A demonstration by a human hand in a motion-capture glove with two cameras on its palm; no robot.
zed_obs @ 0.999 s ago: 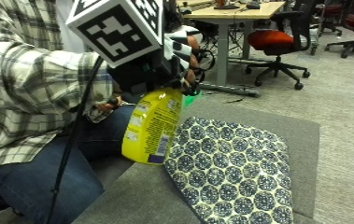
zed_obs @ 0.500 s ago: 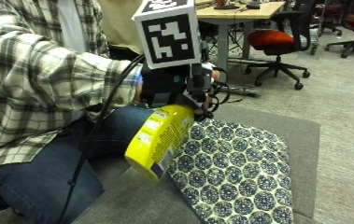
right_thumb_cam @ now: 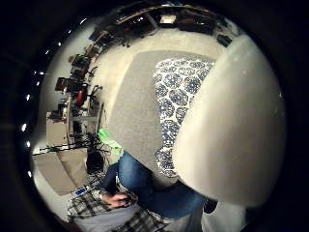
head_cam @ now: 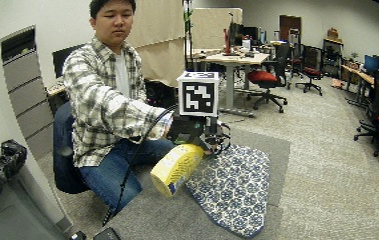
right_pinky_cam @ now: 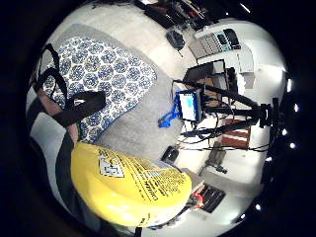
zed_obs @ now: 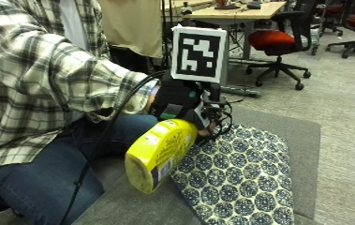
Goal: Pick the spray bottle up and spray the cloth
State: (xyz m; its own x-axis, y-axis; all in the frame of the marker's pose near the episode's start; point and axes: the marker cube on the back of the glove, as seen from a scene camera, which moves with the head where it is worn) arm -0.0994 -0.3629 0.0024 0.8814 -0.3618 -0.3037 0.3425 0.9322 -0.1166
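Since the earlier frames, the yellow spray bottle (zed_obs: 158, 153) has tilted further, so its base now points down and toward the camera while its neck end stays up in the gloved right hand (zed_obs: 186, 105). That hand grips the bottle at the neck, fingers curled round it; the individual fingertips cannot be made out behind the glove hardware. The bottle is opaque, so its contents cannot be told. It hangs in the air, tipped over the near edge of the patterned cloth (zed_obs: 239, 180), its head end above the cloth and its base clear of it. The cloth, white with blue round motifs, lies flat on the grey table surface (zed_obs: 289, 129). From the cloth outward, the forearm in a plaid sleeve (zed_obs: 71, 89) reaches in level from the seated person.
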